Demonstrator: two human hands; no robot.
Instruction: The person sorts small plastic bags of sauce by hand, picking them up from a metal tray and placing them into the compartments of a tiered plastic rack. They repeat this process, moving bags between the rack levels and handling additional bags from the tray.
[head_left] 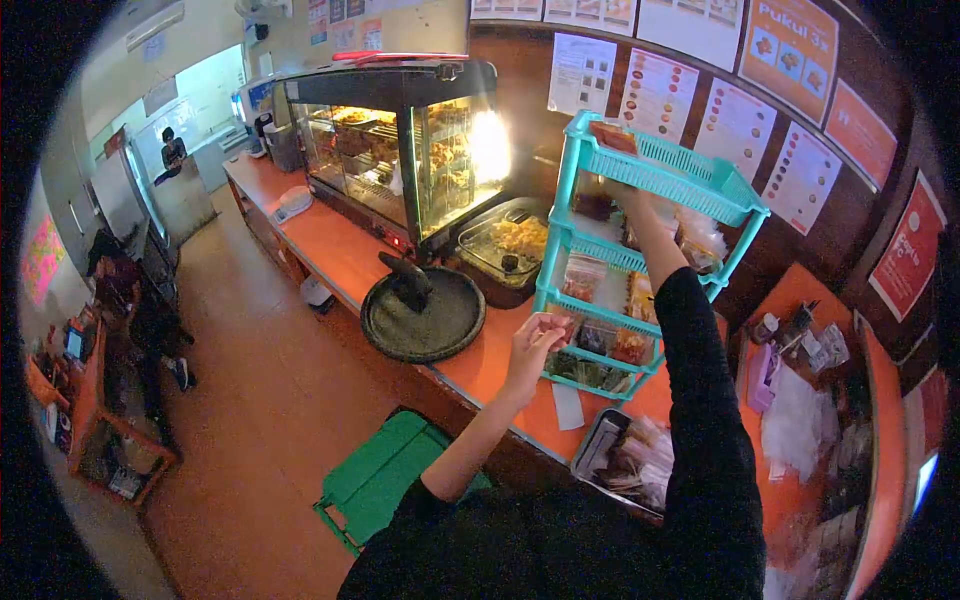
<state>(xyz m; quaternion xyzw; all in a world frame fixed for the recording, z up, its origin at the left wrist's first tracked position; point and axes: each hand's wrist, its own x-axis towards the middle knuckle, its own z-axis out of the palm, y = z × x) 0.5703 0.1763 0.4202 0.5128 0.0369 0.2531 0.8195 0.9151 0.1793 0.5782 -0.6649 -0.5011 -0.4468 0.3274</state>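
Note:
My left hand (538, 345) is raised in front of the teal plastic rack (650, 172), fingers curled together in a pinch. Something small and reddish shows at its fingertips, but I cannot tell what it is. My right hand (628, 200) reaches into the rack's second tier from the top, its fingers hidden among plastic bags and behind the top basket. Clear bags (700, 235) lie to the right of that wrist. On the tier below are a bag of red contents (583, 277) and yellow-orange packets (642, 298). Lower tiers hold dark, red and green packets.
A stone mortar with pestle (422, 312) stands left of the rack, before a lit food warmer (400, 165) and a glass tray of fried food (505, 240). A metal tray of packets (625, 455) sits nearer me. A green crate (385, 470) is below; people are at far left.

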